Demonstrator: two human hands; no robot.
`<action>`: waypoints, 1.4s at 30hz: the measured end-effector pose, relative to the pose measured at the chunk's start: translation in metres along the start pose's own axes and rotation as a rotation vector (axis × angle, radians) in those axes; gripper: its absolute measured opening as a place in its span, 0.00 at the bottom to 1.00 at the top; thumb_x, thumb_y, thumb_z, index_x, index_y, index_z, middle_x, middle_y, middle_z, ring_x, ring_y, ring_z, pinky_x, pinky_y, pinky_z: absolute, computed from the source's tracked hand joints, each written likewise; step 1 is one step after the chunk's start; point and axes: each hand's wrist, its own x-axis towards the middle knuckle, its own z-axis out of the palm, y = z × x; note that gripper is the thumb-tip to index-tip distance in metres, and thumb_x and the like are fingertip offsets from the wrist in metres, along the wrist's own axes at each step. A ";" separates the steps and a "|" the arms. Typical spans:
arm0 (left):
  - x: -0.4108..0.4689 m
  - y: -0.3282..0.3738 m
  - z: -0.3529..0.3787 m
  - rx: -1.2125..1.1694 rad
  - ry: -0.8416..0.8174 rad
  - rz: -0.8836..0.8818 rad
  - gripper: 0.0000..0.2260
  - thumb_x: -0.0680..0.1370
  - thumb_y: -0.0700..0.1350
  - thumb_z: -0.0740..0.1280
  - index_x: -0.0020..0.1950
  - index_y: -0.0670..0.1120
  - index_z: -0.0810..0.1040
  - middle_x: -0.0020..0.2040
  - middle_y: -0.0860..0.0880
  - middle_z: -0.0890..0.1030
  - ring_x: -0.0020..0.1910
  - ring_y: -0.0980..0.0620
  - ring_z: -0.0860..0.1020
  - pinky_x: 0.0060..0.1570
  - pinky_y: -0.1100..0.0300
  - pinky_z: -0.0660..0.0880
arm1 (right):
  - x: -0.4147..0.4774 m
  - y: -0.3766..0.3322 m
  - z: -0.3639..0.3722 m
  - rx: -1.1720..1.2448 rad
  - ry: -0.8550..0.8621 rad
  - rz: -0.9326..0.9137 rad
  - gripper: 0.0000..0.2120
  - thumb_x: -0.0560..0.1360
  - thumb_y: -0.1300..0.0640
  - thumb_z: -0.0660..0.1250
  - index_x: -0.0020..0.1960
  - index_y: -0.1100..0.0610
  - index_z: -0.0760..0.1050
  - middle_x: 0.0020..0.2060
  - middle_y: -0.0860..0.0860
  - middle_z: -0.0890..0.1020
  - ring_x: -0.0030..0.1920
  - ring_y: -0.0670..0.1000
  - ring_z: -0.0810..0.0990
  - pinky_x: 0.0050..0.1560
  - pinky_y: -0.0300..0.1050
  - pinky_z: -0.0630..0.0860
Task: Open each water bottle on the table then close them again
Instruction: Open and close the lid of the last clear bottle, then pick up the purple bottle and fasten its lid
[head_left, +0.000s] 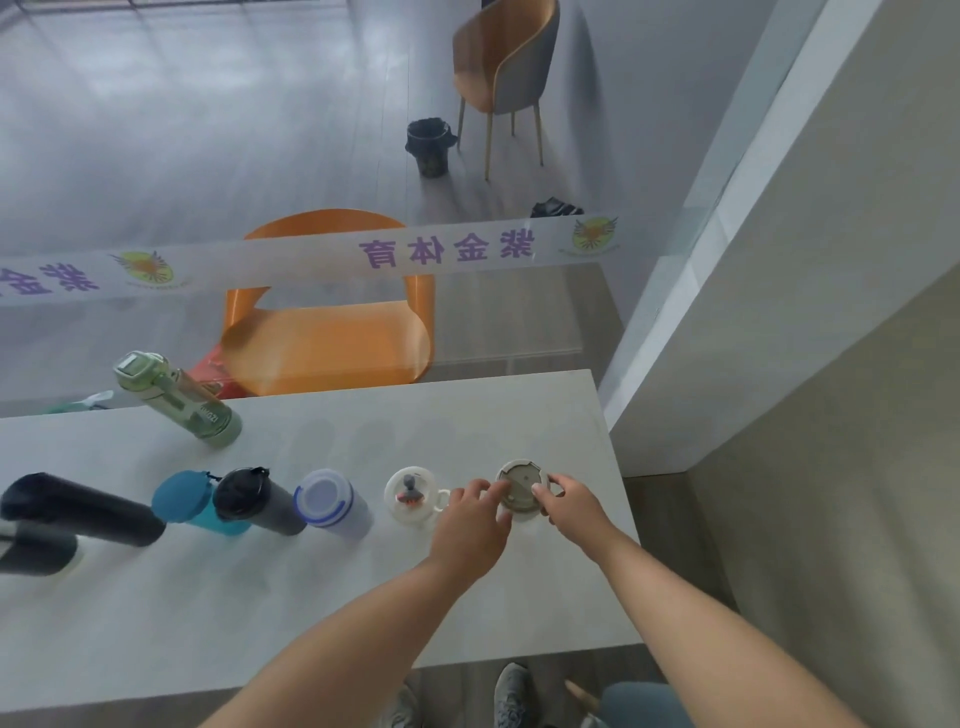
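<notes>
Several water bottles stand in a row on a grey table (311, 597). At the right end is a white bottle with a round beige lid (521, 486). My left hand (475, 525) touches that lid's left side with its fingertips. My right hand (569, 501) grips the lid's right rim. Left of it stand a white bottle with a handle (413, 493), a clear bottle with a blue-rimmed lid (330, 501), a dark grey bottle (254, 499), a teal bottle (187, 499) and a black bottle (72, 506). A green bottle (174, 397) stands farther back.
A glass partition with a frosted band runs along the table's far edge. Behind it are an orange chair (332, 332), another chair (506, 62) and a black bin (428, 145). A wall (805, 312) closes the right side. My shoes (511, 696) show below the near edge.
</notes>
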 end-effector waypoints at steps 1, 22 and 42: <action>-0.001 0.001 -0.001 0.019 -0.015 0.004 0.18 0.80 0.53 0.61 0.70 0.56 0.68 0.66 0.50 0.73 0.62 0.44 0.71 0.59 0.52 0.71 | 0.000 0.000 0.000 -0.013 0.003 0.004 0.21 0.80 0.47 0.65 0.69 0.55 0.74 0.55 0.56 0.84 0.52 0.55 0.80 0.58 0.51 0.77; -0.079 -0.089 -0.085 0.067 -0.031 0.109 0.20 0.81 0.52 0.58 0.72 0.53 0.66 0.72 0.48 0.69 0.70 0.41 0.65 0.63 0.46 0.70 | -0.087 -0.067 0.071 -0.671 0.317 -0.182 0.20 0.82 0.48 0.56 0.72 0.50 0.68 0.68 0.54 0.74 0.67 0.58 0.71 0.64 0.52 0.70; -0.303 -0.492 -0.297 0.296 0.274 -0.242 0.16 0.80 0.49 0.57 0.68 0.50 0.68 0.67 0.48 0.73 0.65 0.43 0.68 0.62 0.50 0.68 | -0.200 -0.311 0.504 -0.935 0.129 -0.919 0.18 0.81 0.49 0.59 0.69 0.51 0.73 0.63 0.50 0.79 0.62 0.55 0.77 0.61 0.51 0.73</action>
